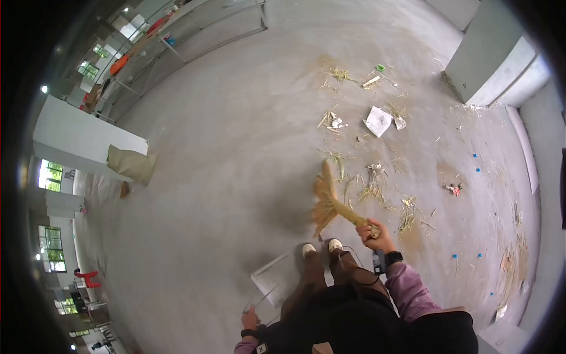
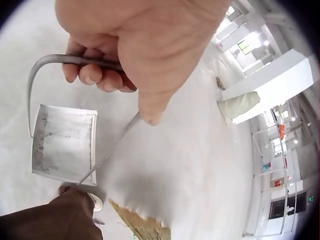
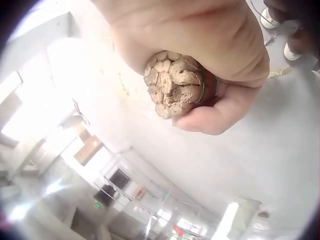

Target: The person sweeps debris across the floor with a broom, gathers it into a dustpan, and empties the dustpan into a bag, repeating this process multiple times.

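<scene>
Here, in the head view, the right hand (image 1: 379,237) held the broom (image 1: 337,207), slanting forward-left; straw (image 1: 372,192) lay ahead, nearer that hand. At the left wrist, the left hand (image 2: 145,45) gripped the pan's (image 2: 64,142) handle (image 2: 50,58). At the right, fingers (image 3: 205,120) hugged the broom's end (image 3: 167,85).

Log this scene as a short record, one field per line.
Left hand: grips the thin metal handle of a dustpan
Right hand: grips a broom near the end of its handle
Broom head: fanned out, in front of the shoes
Dustpan position: beside the left leg; floor contact unclear
Litter: straw and a white sheet, ahead and to the right; small blue pieces farther right
Background: a sack by a white pillar, left
</scene>
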A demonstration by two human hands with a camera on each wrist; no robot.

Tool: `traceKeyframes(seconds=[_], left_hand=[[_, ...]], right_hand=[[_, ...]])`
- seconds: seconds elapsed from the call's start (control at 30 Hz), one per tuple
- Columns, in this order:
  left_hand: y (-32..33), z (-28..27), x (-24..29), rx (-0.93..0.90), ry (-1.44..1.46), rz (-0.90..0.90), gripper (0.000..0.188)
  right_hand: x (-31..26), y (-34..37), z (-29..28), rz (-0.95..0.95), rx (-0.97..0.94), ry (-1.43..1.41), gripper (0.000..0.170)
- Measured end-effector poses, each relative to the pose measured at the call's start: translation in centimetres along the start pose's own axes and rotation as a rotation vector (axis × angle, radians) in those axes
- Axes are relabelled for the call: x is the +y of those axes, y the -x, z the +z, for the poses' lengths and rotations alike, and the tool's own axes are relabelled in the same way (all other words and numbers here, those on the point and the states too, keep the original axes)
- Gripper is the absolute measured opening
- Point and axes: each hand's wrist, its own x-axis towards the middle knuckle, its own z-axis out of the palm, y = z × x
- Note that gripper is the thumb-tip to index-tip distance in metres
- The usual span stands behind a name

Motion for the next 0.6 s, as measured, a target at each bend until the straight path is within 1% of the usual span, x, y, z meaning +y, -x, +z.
traceKeyframes(seconds=[0.07,0.1,0.17,0.2,0.23,0.27,0.37,0.5,0.57,0.6], left_hand=[[-1.2,0.7,2.2,-0.022,0.065,0.009,0.045],[-2.2,5.2,2.7,-0.092,0.094,0.039,0.046],[-3.5,6.2,4.5,-0.127,0.093,0.110,0.046],[-1.3,6.6,2.7,-0.161,0.046,0.084,0.047],[-1.4,6.6,3.2,-0.162,0.021,0.110,0.047],[-1.7,6.0,4.2,-0.153,0.000,0.147,0.048],[-3.3,5.6,7.2,-0.140,-0.054,0.227,0.047],[-4.3,5.7,9.1,-0.164,-0.182,0.289,0.042],[-4.5,5.8,9.4,-0.163,-0.195,0.285,0.041],[-4.8,6.0,9.5,-0.169,-0.201,0.295,0.041]], right_hand=[[-0.2,3.4,0.1,-0.070,-0.035,-0.059,0.023],[-1.7,6.9,1.7,-0.153,-0.026,-0.020,0.022],[-1.8,9.4,1.5,-0.243,-0.024,-0.036,0.021],[0.0,13.9,0.6,-0.311,0.032,-0.062,0.020],[0.9,15.0,0.6,-0.336,0.042,-0.073,0.019],[1.5,14.9,0.5,-0.350,0.043,-0.083,0.018],[2.6,13.3,0.4,-0.330,-0.038,0.004,0.018],[5.7,10.8,0.6,-0.367,0.050,0.217,0.017],[7.5,9.7,1.4,-0.341,0.081,0.268,0.017],[7.8,9.1,1.8,-0.315,0.064,0.285,0.017]])
